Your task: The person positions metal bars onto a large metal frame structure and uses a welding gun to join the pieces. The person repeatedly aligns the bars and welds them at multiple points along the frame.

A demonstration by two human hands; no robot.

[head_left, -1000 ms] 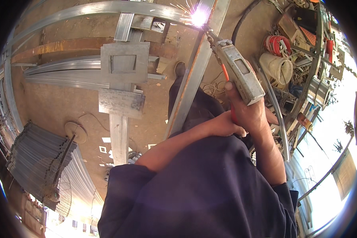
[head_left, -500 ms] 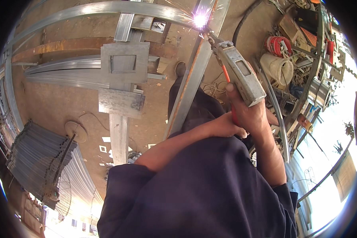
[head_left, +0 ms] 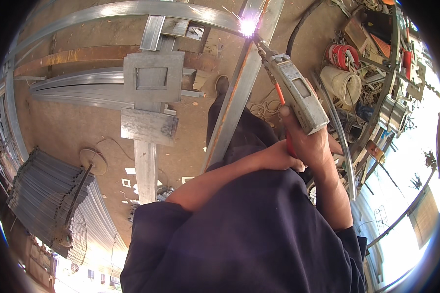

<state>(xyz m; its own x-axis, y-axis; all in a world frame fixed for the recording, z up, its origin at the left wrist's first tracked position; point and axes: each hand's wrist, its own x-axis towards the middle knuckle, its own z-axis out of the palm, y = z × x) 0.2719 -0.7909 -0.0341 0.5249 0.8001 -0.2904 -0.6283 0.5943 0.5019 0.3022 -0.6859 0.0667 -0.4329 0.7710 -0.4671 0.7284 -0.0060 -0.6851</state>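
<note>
A grey, boxy welding gun (head_left: 298,94) is in my right hand (head_left: 308,139), whose fingers are wrapped round its red handle with the thumb along the side. Across my body reaches my left hand (head_left: 280,155), closed at the lower end of the handle below the right hand; its fingers are partly hidden. The gun's nozzle points at a bright violet-white glow with sparks. That glow sits where a long metal bar (head_left: 200,15) meets a slanting steel beam (head_left: 237,90). Glare hides the joint itself.
Left of the slanting beam, a flat plate with a rectangular hole (head_left: 131,73) and a plain plate (head_left: 146,128) lie on an upright bar. A red bucket (head_left: 342,56) and a whitish bucket (head_left: 340,84) stand right, by scrap. Stacked metal lengths (head_left: 49,195) and a fan (head_left: 78,237) are lower left.
The welding gun and its glow have shifted very slightly toward me. The spray of sparks is smaller. Both hands keep their hold.
</note>
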